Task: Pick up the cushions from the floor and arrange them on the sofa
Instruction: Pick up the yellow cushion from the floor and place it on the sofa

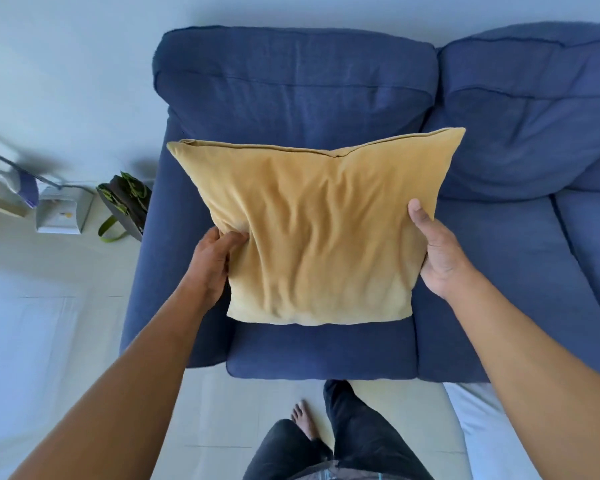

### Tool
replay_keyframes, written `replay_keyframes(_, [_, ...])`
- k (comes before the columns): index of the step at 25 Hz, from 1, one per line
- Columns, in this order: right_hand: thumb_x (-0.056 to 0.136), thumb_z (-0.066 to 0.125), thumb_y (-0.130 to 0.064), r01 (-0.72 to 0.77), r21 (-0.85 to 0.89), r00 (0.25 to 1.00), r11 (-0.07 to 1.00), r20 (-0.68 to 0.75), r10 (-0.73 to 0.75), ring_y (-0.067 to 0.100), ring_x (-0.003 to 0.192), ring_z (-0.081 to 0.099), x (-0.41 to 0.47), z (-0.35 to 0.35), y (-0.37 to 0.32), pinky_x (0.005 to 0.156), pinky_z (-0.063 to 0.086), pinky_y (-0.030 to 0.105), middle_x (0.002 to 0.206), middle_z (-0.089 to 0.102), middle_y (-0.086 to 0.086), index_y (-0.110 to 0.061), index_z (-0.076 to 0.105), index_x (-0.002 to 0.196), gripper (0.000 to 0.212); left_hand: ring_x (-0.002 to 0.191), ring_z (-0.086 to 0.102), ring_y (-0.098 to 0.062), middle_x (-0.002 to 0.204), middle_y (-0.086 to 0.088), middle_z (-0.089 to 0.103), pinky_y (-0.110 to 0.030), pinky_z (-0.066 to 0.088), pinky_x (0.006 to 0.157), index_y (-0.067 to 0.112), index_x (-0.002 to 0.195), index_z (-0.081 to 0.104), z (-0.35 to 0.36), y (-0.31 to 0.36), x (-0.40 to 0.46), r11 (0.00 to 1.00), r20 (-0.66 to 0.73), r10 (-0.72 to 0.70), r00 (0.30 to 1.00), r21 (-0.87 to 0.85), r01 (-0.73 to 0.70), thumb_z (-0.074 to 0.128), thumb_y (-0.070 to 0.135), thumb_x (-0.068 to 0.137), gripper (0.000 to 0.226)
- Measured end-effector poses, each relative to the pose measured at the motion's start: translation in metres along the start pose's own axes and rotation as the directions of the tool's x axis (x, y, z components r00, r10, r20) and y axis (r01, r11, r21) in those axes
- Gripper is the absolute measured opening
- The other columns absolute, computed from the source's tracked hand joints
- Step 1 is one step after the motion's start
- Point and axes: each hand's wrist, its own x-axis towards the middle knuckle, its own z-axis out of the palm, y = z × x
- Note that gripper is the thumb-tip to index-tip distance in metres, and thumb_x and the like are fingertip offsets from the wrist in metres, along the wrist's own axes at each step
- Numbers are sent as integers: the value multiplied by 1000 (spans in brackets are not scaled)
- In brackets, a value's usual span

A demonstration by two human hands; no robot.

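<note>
A mustard-yellow cushion (319, 230) is held up over the left seat of the blue sofa (291, 91). My left hand (212, 261) pinches its lower left edge, fingers bunched into the fabric. My right hand (437, 251) grips its right edge, thumb on the front. The cushion hangs upright and wrinkled, its zip seam along the top, and it hides much of the seat cushion beneath. Whether its bottom edge touches the seat I cannot tell.
The sofa's left armrest (142, 271) borders pale floor tiles. A green-patterned bag (125, 206) leans by the armrest, with a grey dustpan (63, 213) and a broom (25, 185) beside it. My legs and a bare foot (303, 417) stand before the sofa front.
</note>
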Motion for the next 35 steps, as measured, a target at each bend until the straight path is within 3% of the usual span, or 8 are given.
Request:
replay_keyframes(5, [98, 60, -58, -100, -54, 993, 994, 59, 103, 11, 126, 68, 73, 13, -38, 114, 48, 51, 130, 77, -13, -31, 65, 138, 48, 125, 71, -31, 138, -8, 74, -55, 57, 107, 20, 144, 59, 1, 28, 85, 999, 26, 20, 999, 49, -21, 73, 6, 77, 70])
replay_keyframes(14, [79, 83, -61, -69, -36, 997, 997, -34, 68, 17, 129, 66, 194, 41, -53, 109, 49, 64, 135, 74, -12, -34, 59, 144, 74, 121, 74, -28, 136, -6, 75, -52, 63, 97, 24, 144, 59, 13, 61, 213, 997, -31, 15, 999, 73, -13, 70, -1, 82, 68])
replay_keyframes(19, [52, 90, -51, -149, -95, 983, 984, -126, 137, 27, 133, 55, 237, 41, -30, 113, 32, 75, 141, 65, -8, -36, 59, 137, 92, 125, 70, -25, 135, 1, 74, -55, 58, 106, 24, 144, 58, 24, 51, 256, 967, 14, -112, 994, 230, 106, 83, 8, 76, 74])
replay_keyframes(25, [74, 89, -46, -17, -102, 972, 995, -236, -8, 8, 114, 62, 246, 47, -61, 105, 41, 57, 127, 70, -16, -30, 59, 137, 71, 128, 69, -32, 137, -10, 74, -49, 58, 107, 11, 144, 61, 7, 91, 267, 996, -19, -48, 999, 78, 49, 66, 12, 87, 58])
replay_keyframes(28, [83, 85, -47, 20, -141, 961, 990, -270, -58, 9, 112, 68, 252, 50, -74, 102, 51, 55, 119, 75, -17, -34, 69, 119, 42, 120, 72, -21, 131, -2, 75, -43, 63, 97, 22, 130, 68, 2, 124, 276, 996, -113, 19, 993, -84, -29, 70, 33, 94, 38])
replay_keyframes(30, [88, 84, -38, 20, -160, 947, 987, -313, -70, 13, 108, 72, 256, 46, -81, 103, 56, 55, 110, 79, -12, -32, 73, 104, 20, 107, 71, -14, 110, 7, 75, -40, 64, 91, 30, 104, 72, 2, 137, 278, 993, -211, 109, 971, 74, -95, 70, 37, 97, 10])
replay_keyframes(32, [90, 83, -34, 18, -165, 931, 986, -358, -77, 15, 107, 73, 258, 38, -90, 102, 58, 56, 108, 79, -9, -30, 74, 100, 14, 89, 66, -12, 92, 6, 68, -34, 64, 78, 28, 82, 69, 4, 145, 272, 964, -253, 209, 945, 214, -156, 70, 35, 98, 18])
replay_keyframes(35, [90, 82, -36, -8, -181, 929, 984, -364, -59, 17, 112, 71, 260, 31, -96, 102, 57, 58, 115, 77, -7, -31, 72, 106, 20, 84, 66, -12, 94, 2, 67, -28, 65, 66, 28, 80, 68, 6, 142, 271, 943, -230, 262, 937, 269, -198, 70, 34, 100, 21])
